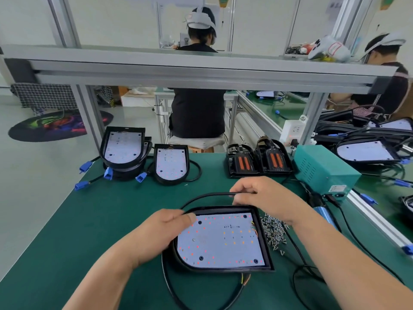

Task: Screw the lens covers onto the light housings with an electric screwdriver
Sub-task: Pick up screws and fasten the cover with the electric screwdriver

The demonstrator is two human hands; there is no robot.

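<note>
The light housing (223, 242) lies flat near the table's (111, 220) near edge, LED board up, with no lens cover on it yet. The left hand (161, 233) curls over its rounded left end, gripping the rim. It may also trap the cable (201, 196), but that is hidden. The right hand (257, 193) pinches this cable just beyond the housing's far side. The shell looks stiff and fairly light, and the bare board looks delicate, so hold it by the black rim. The cable looks springy. Loose screws (273, 231) lie just right of the housing.
</note>
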